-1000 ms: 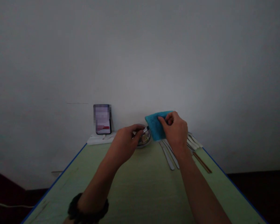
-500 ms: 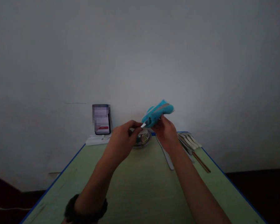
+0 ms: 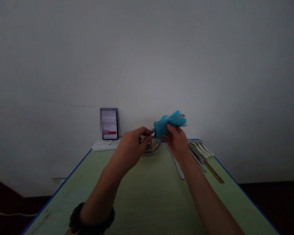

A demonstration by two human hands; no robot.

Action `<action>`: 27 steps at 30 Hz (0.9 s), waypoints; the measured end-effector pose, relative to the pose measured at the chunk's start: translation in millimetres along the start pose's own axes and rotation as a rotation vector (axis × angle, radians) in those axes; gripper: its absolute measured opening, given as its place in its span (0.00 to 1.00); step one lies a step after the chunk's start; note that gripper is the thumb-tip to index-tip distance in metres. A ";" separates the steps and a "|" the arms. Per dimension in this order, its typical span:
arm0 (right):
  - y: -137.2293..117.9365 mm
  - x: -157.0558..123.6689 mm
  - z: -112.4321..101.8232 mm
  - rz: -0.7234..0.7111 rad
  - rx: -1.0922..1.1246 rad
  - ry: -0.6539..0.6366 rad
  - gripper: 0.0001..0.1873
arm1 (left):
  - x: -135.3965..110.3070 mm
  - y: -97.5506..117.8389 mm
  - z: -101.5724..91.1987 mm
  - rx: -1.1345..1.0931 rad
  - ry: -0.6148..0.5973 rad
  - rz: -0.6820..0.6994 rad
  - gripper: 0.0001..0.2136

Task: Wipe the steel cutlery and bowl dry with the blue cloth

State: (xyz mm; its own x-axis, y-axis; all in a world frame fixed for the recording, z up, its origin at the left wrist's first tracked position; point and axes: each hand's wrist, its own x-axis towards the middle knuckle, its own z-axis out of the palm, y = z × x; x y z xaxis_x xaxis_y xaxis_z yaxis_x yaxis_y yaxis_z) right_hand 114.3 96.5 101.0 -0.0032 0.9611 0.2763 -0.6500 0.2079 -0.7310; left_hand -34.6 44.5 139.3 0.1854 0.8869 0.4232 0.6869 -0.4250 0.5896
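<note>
A blue cloth point(image 3: 161, 128) is bunched around a thin, pale piece of cutlery above the far end of the table. My right hand point(image 3: 176, 138) is closed on the cloth from the right, thumb lying over it. With thumb and fingertips, my left hand point(image 3: 134, 147) pinches the cutlery's end where it leaves the cloth. A bit of shiny edge shows at the cloth's far right; most of the cutlery is covered, so its kind cannot be told. Below the hands stands a round metal dish point(image 3: 152, 148), partly hidden by my left fingers.
A table knife point(image 3: 177, 164) lies by my right forearm. Several pale-handled utensils point(image 3: 204, 148) and wooden chopsticks point(image 3: 214, 172) lie farther right. At the back left, a phone point(image 3: 109, 125) leans on the wall above a white object point(image 3: 104, 145). The green table point(image 3: 147, 199) meets the wall.
The cloth has turned and shifted slightly right and down, wrapping closer around the cutlery. Less of the pale end shows at my left fingertips. My right thumb now lies over the cloth.
</note>
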 end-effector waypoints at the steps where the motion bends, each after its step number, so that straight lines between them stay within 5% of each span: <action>1: 1.8 0.3 1.6 -0.008 -0.007 0.022 0.10 | 0.2 -1.5 0.2 0.003 -0.023 -0.014 0.10; 7: 10.2 -0.2 10.9 -0.008 0.148 0.148 0.04 | -4.5 -8.8 3.2 -0.047 -0.501 -0.131 0.16; 12: 7.8 -5.1 16.3 0.083 0.345 0.213 0.14 | -10.8 -8.5 7.4 -0.253 -0.789 -0.172 0.12; 16: 5.4 -7.3 21.0 0.026 0.291 0.225 0.19 | -10.0 -4.5 6.7 -0.307 -0.805 -0.171 0.13; 21: 13.7 -11.9 31.7 -0.051 0.200 0.271 0.14 | -7.3 -6.7 0.5 -0.334 -0.748 -0.180 0.12; 27: 33.8 -20.1 39.3 -0.024 0.122 0.297 0.15 | -5.8 -6.9 0.7 -0.172 -0.654 -0.206 0.14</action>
State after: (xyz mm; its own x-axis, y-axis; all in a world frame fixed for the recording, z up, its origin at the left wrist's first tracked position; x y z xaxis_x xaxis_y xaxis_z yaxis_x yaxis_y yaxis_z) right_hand 62.6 77.1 95.2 0.2234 0.9710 0.0854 -0.7337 0.2252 -0.6411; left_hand -39.9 42.4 132.3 0.4845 0.8566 -0.1772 0.6429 -0.2113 0.7362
